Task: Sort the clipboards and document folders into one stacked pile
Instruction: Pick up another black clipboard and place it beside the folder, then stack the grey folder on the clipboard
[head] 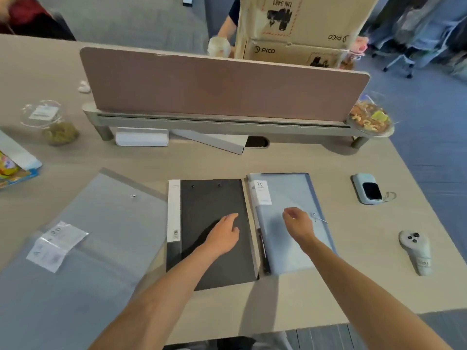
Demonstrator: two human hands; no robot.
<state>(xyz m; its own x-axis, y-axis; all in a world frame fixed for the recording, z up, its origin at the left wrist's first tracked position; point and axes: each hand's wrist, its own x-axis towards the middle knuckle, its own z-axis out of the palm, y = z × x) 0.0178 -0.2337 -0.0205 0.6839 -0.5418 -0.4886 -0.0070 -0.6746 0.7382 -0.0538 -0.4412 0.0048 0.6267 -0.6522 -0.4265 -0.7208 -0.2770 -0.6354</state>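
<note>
A black clipboard (pixel 202 205) with a white label strip on its left edge lies flat in the middle of the desk. My left hand (pixel 223 236) hovers just over its centre, fingers apart, holding nothing. Right beside it lies a light blue document folder (pixel 285 193) with a "20" label and a string tie. My right hand (pixel 298 222) is above that folder, fingers loosely curled, with nothing in it. A large translucent grey folder (pixel 96 238) with a "20" sticker lies at the left, at an angle.
A brown divider screen (pixel 222 84) on a raised shelf crosses the back of the desk. A small blue device (pixel 367 189) and a grey controller (pixel 415 251) lie at the right. A jar (pixel 53 122) and snack packet (pixel 15 168) sit at the left. Cardboard boxes (pixel 298 29) stand behind.
</note>
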